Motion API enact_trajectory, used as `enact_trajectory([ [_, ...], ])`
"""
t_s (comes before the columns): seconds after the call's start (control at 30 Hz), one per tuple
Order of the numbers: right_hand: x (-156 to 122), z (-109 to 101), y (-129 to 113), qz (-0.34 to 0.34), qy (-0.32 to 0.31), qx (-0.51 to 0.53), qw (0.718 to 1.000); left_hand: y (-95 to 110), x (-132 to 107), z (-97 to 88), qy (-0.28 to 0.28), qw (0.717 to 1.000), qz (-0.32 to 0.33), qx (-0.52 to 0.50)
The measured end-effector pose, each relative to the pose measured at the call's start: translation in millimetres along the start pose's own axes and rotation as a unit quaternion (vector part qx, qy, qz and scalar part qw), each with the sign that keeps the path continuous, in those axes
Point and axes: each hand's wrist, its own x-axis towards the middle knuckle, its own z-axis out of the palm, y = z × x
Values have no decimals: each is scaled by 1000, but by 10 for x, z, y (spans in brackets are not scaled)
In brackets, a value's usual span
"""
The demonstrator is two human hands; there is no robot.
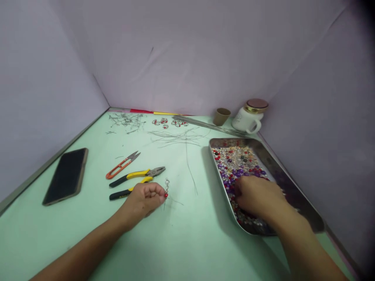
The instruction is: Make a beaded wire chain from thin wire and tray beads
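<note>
My left hand (146, 199) is closed in a pinch on a short strand of beaded wire (167, 184). A red bead sits at the fingertips, with clear beads above it and loose wire ends trailing below. My right hand (258, 195) reaches into a metal tray (218, 195) of mixed beads (234, 156) in purple, red, clear and gold. Its fingers curl down among the beads, and the fingertips are hidden. Yellow-and-black pliers (137, 173) lie beside my left hand, partly under it. Just beyond them are orange thread snips (121, 166).
A phone (66, 175) lies at the left. Along the back are wire scraps (127, 121), several red-beaded wire pieces (164, 121), loose wires (175, 136) and a bundle of straight wires (208, 125). A brown cup (222, 116) and a lidded white mug (247, 119) stand behind the tray.
</note>
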Motion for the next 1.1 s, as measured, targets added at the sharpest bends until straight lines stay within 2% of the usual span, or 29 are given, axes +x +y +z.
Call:
enact_trajectory([
  [0.07,-7,-17,38,4,0,14,1000,-14,5,-3,-1,1000,1,-9],
  [0.13,-62,-71,77,14,33,44,998,-21,14,-10,-1,999,3,-32],
  [0.2,-179,-154,78,7,130,126,983,-17,22,-17,-2,998,2,-70],
  [0.23,-254,-196,49,-9,196,197,960,-11,26,-18,0,996,0,-94],
  [0.27,-333,-228,-5,-49,253,289,922,-4,29,-17,3,993,-5,-117],
  [0.3,-408,-245,-86,-94,280,388,873,3,30,-15,8,990,-10,-138],
  [0.33,-471,-241,-195,-123,271,483,823,10,28,-10,14,987,-12,-157],
  [0.4,-538,-152,-474,-163,135,657,724,22,12,4,31,981,-3,-190],
  [0.43,-536,-71,-627,-173,56,725,664,26,-2,12,40,978,7,-205],
  [0.5,-479,135,-913,-148,-58,808,568,33,-43,25,59,971,33,-229],
  [0.57,-394,342,-1117,-105,-109,843,516,42,-94,29,77,964,65,-246],
  [0.6,-359,427,-1181,-96,-112,850,506,46,-119,28,83,961,82,-250],
  [0.7,-318,568,-1247,-110,-117,840,518,50,-184,13,80,957,123,-250],
  [0.9,-367,554,-1233,-157,-99,800,570,-20,-241,14,17,968,128,-214],
  [0.97,-369,552,-1236,-163,-99,795,576,-36,-253,25,11,970,129,-205],
  [1.1,-363,570,-1234,-168,-103,799,568,-34,-269,41,18,973,126,-190],
])
